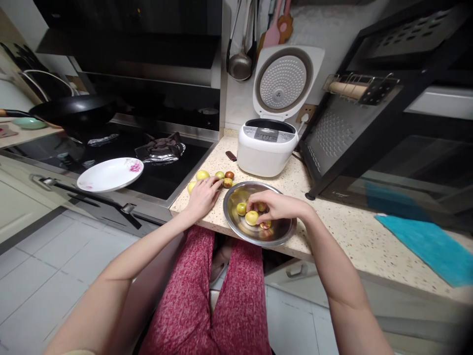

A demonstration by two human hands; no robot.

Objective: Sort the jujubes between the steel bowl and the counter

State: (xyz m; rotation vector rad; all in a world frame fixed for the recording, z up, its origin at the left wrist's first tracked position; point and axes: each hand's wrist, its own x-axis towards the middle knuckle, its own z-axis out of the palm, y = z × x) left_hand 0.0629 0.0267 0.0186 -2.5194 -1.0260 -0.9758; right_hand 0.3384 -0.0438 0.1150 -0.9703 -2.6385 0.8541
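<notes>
A wide stainless steel bowl [231, 224] sits at the counter's front edge with several yellow-green jujubes [252, 218] in it, one with reddish-brown patches [265, 225]. My right hand [271, 204] reaches into the bowl, its fingers and thumb curled around a partly hidden jujube [262, 206]. On the counter left of the bowl, my left hand [205, 197] lies with fingers stretched out among more jujubes. Its fingertips are beside a brown-mottled jujube [228, 183]. A dark red jujube [229, 175], a green one [219, 175] and a yellow one [202, 175] lie just beyond the fingers.
Behind the bowl stands a white rice cooker [264, 155], lid raised. A white floral plate [107, 176] rests at the front of the gas stove [158, 180], with a black wok [79, 111] farther left. A black rack [332, 133] and turquoise cloth [424, 246] are at right.
</notes>
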